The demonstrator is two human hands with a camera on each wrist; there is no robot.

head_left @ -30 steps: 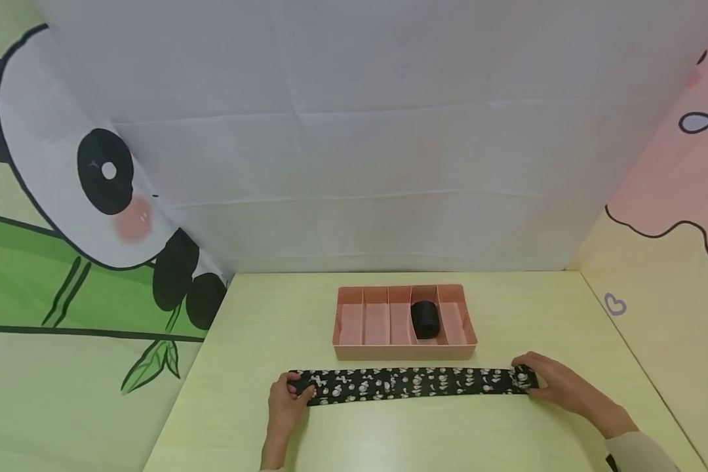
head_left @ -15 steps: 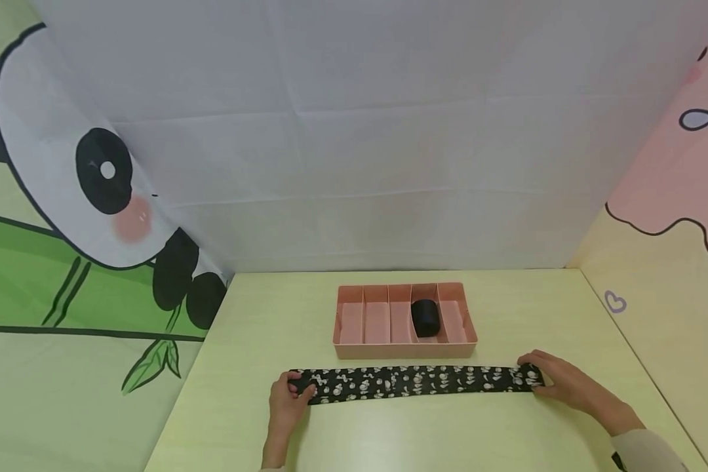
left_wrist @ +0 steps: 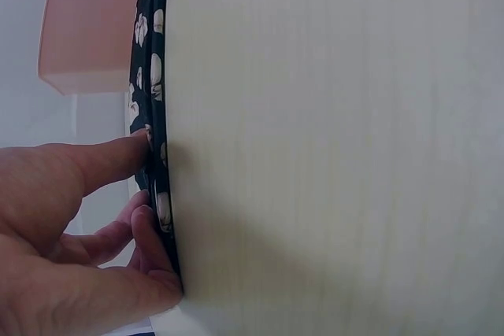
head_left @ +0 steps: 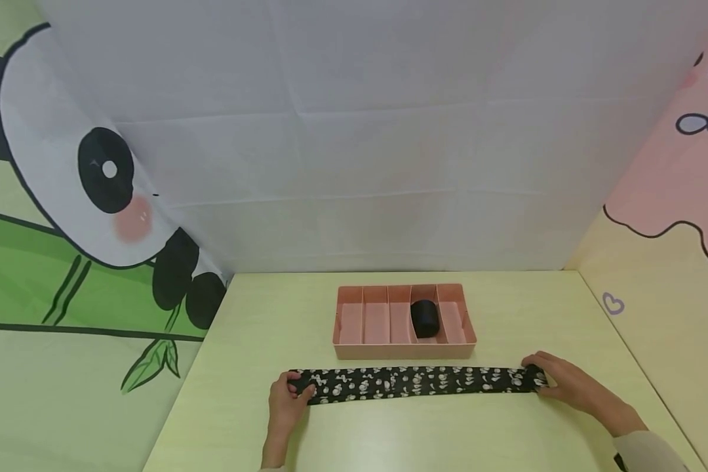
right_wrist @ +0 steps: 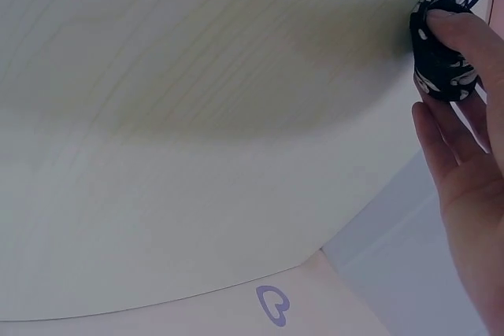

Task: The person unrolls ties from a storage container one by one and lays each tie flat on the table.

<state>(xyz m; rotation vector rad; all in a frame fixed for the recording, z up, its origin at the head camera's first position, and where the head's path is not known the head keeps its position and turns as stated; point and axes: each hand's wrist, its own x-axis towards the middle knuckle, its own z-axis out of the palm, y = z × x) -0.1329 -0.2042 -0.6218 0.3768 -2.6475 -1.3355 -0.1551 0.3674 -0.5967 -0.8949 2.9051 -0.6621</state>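
Observation:
Across the table lies a long, flat black cloth strip [head_left: 413, 383] with a white print. At its left end is my left hand [head_left: 286, 401], thumb and bent fingers holding the cloth against the tabletop. In the left wrist view, the fingertips of the left hand [left_wrist: 87, 234] touch the strip's edge [left_wrist: 153, 76]. My right hand [head_left: 572, 388] grips the other end, where the cloth is bunched into a small roll. The right wrist view shows the thumb of the right hand [right_wrist: 465, 116] on that rolled end [right_wrist: 445, 60], with fingers around its far side.
Behind the strip stands a pink tray [head_left: 404, 352] with several compartments. One compartment holds a black rounded roll [head_left: 425, 318]. The pale tabletop [head_left: 259, 314] meets a white sheet [head_left: 389, 223] at the back and a yellow-and-pink printed panel [head_left: 655, 282] on the right.
My right hand has shifted slightly to the right with the rolled end, and the strip reaches a little further right. The left hand stays in place.

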